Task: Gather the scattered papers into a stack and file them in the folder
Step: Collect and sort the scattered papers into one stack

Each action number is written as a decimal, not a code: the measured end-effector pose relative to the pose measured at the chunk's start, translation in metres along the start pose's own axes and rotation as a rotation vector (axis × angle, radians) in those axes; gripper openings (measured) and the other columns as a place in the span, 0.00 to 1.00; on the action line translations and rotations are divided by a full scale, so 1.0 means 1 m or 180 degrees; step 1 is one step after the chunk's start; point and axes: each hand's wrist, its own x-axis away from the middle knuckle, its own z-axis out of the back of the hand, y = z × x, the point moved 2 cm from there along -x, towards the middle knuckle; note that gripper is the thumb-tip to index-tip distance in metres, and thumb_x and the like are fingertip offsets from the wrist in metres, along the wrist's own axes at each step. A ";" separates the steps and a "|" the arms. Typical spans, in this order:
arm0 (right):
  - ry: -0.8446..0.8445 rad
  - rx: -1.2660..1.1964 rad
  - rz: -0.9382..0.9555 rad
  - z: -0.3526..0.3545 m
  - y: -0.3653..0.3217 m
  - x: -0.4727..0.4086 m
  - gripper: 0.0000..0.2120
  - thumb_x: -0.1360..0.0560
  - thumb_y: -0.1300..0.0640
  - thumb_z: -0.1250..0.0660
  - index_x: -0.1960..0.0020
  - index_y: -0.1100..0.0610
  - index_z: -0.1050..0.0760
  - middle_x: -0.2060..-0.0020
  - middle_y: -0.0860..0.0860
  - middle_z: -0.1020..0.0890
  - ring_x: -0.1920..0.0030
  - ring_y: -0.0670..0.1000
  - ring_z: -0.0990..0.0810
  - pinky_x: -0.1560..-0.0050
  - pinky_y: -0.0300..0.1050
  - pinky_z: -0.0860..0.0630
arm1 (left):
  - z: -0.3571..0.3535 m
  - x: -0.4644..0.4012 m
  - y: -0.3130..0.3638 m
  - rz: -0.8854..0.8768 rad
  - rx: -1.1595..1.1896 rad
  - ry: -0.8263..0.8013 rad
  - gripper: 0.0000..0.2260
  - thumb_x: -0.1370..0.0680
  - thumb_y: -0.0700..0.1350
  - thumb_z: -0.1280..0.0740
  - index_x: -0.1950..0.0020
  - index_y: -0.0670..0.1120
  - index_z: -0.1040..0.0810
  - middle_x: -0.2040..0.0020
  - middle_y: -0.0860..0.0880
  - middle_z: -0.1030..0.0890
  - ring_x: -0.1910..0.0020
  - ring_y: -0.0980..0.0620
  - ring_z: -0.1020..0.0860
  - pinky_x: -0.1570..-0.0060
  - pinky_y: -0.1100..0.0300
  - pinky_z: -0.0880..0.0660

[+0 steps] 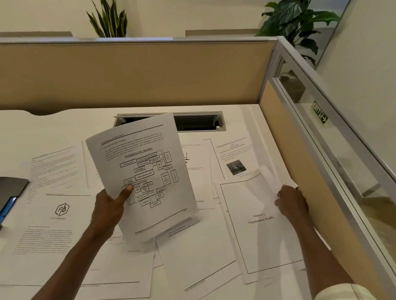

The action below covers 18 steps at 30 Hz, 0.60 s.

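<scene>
Papers (140,168) lifted, pinched in left hand (109,206) | right hand (291,201) grips "Organization Profile" sheet (257,225) edge on desk (1,132)

- Office cubicle: white desk (33,131) enclosed by tan partition panels (126,75) with aluminium trim.
- Cable slot (195,122) recessed in desktop.
- Printed documents (258,220), potted plants (298,15), exit sign (319,112).

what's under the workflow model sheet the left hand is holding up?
The left hand lifts the workflow model sheet clear of the desk. Beneath it lie more loose papers, overlapping and partly hidden. At least one more sheet appears behind it in the grip; how many, I cannot tell.
</scene>
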 end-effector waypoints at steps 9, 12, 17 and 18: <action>0.1167 0.0034 0.0981 0.099 -0.074 0.060 0.26 0.25 0.69 0.35 0.30 0.57 0.38 0.59 0.60 0.19 0.67 0.56 0.24 0.66 0.46 0.28 | 0.004 -0.003 0.003 -0.0156 -0.0464 0.0149 0.11 0.19 0.45 0.34 0.37 0.48 0.23 0.46 0.50 0.17 0.53 0.50 0.19 0.55 0.54 0.23; 0.1544 -0.0264 0.1191 0.138 -0.102 0.082 0.30 0.25 0.64 0.32 0.27 0.54 0.42 0.61 0.57 0.21 0.67 0.53 0.23 0.64 0.42 0.24 | 0.001 -0.002 0.007 -0.0169 -0.0520 0.0082 0.11 0.19 0.45 0.34 0.37 0.48 0.23 0.47 0.50 0.17 0.53 0.49 0.18 0.55 0.54 0.23; 0.1198 -0.1695 0.1273 0.170 -0.131 0.093 0.11 0.24 0.59 0.31 0.43 0.58 0.24 0.49 0.54 0.17 0.48 0.54 0.18 0.56 0.29 0.28 | -0.008 0.004 0.014 -0.0056 -0.0283 -0.0173 0.10 0.19 0.44 0.34 0.38 0.49 0.23 0.49 0.54 0.16 0.52 0.51 0.17 0.52 0.51 0.20; 0.0954 -0.1984 0.1195 0.166 -0.135 0.092 0.10 0.25 0.57 0.30 0.44 0.58 0.23 0.50 0.53 0.17 0.49 0.54 0.17 0.56 0.33 0.25 | -0.010 0.006 0.016 -0.0054 -0.0223 -0.0269 0.10 0.19 0.43 0.34 0.38 0.50 0.22 0.49 0.55 0.16 0.53 0.52 0.16 0.53 0.52 0.20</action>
